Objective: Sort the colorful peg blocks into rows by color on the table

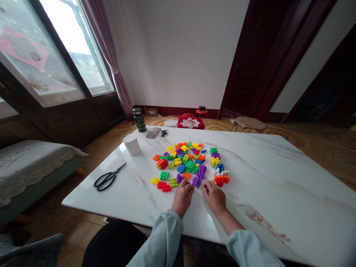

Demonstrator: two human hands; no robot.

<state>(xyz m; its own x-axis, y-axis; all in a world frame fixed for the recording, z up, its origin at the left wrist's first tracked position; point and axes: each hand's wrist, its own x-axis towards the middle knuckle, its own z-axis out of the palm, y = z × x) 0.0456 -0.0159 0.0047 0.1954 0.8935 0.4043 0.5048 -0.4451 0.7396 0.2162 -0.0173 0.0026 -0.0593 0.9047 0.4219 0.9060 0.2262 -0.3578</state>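
Observation:
My left hand (pixel 183 195) is low over the near side of the table, its fingers curled together; anything inside them is hidden. Opposite it, my right hand (pixel 214 197) is closed in a pinch, and I cannot make out what it holds. Purple plastic blocks (pixel 197 182) lie just beyond and between my fingertips. A pile of colourful plastic blocks (pixel 189 165) spreads farther back. Beside my right hand stand red and orange blocks (pixel 221 180), at the near end of a row with blue, yellow and green blocks (pixel 214 150). Red blocks (pixel 163 186) lie left of my left hand.
Black-handled scissors (pixel 108 178) lie on the marble-patterned table (pixel 267 174) at left. Behind them are a white roll (pixel 131 145), a camouflage bottle (pixel 139 120) and keys (pixel 164 132). A round stool (pixel 249 124) stands beyond the table.

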